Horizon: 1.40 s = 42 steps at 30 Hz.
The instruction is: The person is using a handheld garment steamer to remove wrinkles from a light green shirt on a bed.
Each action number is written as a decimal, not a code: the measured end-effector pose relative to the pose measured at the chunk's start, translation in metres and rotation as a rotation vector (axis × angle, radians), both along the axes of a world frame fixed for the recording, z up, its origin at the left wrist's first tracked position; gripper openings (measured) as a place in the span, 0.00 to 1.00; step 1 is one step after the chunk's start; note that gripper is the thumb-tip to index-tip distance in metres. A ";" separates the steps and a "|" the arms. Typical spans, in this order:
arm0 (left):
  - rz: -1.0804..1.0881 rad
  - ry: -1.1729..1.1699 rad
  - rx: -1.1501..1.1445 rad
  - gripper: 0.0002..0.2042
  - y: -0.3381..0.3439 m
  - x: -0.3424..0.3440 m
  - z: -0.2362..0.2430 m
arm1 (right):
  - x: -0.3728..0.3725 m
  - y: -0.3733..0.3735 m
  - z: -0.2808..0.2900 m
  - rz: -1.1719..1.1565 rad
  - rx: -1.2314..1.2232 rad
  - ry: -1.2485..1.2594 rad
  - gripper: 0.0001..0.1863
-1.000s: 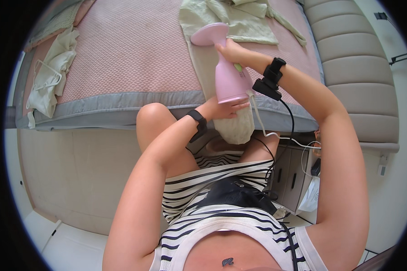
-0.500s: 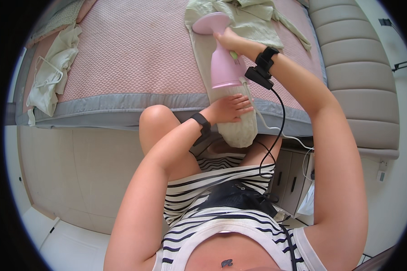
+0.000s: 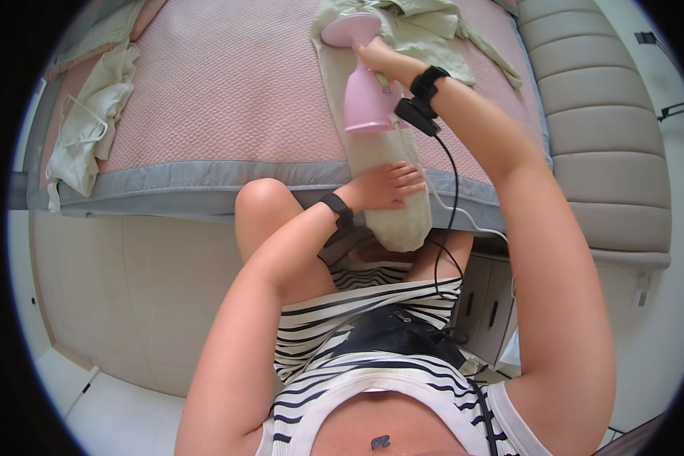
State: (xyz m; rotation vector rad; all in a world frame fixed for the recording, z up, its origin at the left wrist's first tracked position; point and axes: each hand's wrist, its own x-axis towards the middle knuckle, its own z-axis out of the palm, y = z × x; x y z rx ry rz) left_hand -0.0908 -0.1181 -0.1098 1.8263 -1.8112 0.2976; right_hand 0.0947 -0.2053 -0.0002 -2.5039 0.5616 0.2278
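A pink handheld garment steamer (image 3: 368, 99) is gripped around its handle by my right hand (image 3: 378, 55). Its round pink head points away from me, over a pale green garment (image 3: 391, 156). My left hand (image 3: 385, 186) lies flat on that garment near the bed's front edge, fingers stretched out. One narrow rounded end of the cloth hangs past the edge above my lap, while the rest spreads back across the bed. From the steamer's base a white cord (image 3: 441, 197) runs toward the right. Whether the steamer head touches the cloth I cannot tell.
The bed has a pink quilted cover (image 3: 228, 83) with a grey border. At its left lie a white garment (image 3: 91, 129) and a white hanger (image 3: 93, 125). A padded grey headboard (image 3: 604, 121) stands at the right, near a small cabinet (image 3: 482, 304). A black cable hangs from my right wrist.
My right hand has moved the steamer slightly left and away from me, swinging the white cord and black cable along. My left hand stays flat on the garment.
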 end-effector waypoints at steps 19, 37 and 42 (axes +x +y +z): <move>-0.129 -0.089 -0.028 0.20 -0.002 0.005 0.019 | -0.227 -0.071 0.068 0.248 0.167 0.054 0.36; -0.111 -0.048 -0.026 0.16 -0.001 0.005 0.004 | -0.198 -0.062 0.010 0.350 0.115 -0.107 0.32; -0.094 -0.031 -0.150 0.13 0.002 0.003 0.010 | -0.181 -0.059 0.012 0.300 0.128 -0.074 0.31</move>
